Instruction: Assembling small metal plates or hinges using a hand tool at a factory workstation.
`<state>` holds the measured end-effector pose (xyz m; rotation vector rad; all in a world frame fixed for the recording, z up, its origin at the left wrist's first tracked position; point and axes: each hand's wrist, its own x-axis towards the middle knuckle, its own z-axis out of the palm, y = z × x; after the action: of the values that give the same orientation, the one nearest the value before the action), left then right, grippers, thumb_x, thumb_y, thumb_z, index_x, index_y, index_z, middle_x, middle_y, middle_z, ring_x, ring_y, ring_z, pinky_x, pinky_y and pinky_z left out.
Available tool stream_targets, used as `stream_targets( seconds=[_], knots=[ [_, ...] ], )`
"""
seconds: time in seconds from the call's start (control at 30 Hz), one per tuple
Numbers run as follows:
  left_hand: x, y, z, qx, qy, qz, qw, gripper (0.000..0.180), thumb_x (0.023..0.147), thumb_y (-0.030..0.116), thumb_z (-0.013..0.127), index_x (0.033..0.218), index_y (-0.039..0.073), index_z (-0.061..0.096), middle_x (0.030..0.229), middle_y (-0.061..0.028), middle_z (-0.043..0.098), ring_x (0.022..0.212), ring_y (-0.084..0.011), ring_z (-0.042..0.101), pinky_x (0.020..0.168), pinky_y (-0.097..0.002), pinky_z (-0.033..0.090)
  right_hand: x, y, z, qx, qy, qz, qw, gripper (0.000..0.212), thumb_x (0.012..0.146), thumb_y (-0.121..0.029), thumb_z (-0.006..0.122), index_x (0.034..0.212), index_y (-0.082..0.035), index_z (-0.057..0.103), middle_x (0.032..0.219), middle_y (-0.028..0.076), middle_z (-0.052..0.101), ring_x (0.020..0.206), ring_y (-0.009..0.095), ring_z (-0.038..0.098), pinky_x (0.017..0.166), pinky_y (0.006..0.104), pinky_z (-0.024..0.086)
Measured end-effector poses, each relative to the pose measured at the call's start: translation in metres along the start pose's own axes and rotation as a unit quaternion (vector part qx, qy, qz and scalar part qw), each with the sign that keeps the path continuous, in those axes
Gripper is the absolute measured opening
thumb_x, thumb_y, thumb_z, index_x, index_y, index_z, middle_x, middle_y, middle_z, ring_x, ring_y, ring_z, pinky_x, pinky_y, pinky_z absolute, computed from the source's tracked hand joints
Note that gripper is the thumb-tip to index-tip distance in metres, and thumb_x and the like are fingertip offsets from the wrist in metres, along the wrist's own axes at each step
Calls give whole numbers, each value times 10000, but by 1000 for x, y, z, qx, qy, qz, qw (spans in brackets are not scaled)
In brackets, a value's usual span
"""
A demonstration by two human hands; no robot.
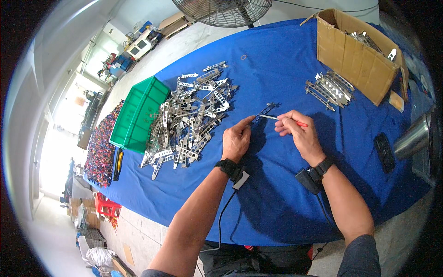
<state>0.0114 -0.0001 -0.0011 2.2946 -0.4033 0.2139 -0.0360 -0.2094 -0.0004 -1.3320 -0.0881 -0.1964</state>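
Observation:
Near the middle of the blue cloth, my left hand (236, 141) pinches the near end of a flat metal strip (265, 110) with a row of holes. The strip points away and to the right and looks dark here. My right hand (300, 135) grips a slim red-handled tool (302, 124), its thin pale shaft reaching left to the strip. Whether it is a file or a screwdriver I cannot tell. Left of my hands lies a loose heap of similar metal strips (191, 113). Several more strips (330, 90) lie side by side in a row at the right.
A green plastic bin (140, 115) adjoins the heap, with many small multicoloured pieces (102, 147) beyond it. At the far right stands an open cardboard box (355, 55) holding metal strips. A black tray-like object (384, 152) and a steel cylinder (413, 136) are right. Cables trail from both wrists.

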Motion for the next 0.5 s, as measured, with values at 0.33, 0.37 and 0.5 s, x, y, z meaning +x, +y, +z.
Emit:
stream_targets(
  seconds=[0.33,0.37,0.5],
  knots=[
    [0,-2,1,7,0,4,1000,301,912,120,543,1175,117,690,572,-68,474,539,-113,453,538,-304,425,-1,0,1,-29,24,-15,999,200,966,-155,530,971,6,648,869,100,696,769,143,673,675,274,546],
    [1,-1,0,9,-1,6,1000,302,911,117,545,1175,116,690,574,-70,478,541,-113,455,541,-304,427,0,0,0,-36,23,-21,999,198,964,-152,531,967,6,649,866,99,697,766,142,673,675,272,546],
    [1,0,1,1,-1,2,1000,305,902,104,552,1174,109,690,586,-75,493,552,-110,462,553,-305,436,0,4,-4,-34,15,-1,999,200,961,-154,532,959,6,652,869,99,699,766,145,674,674,270,544]
  ],
)
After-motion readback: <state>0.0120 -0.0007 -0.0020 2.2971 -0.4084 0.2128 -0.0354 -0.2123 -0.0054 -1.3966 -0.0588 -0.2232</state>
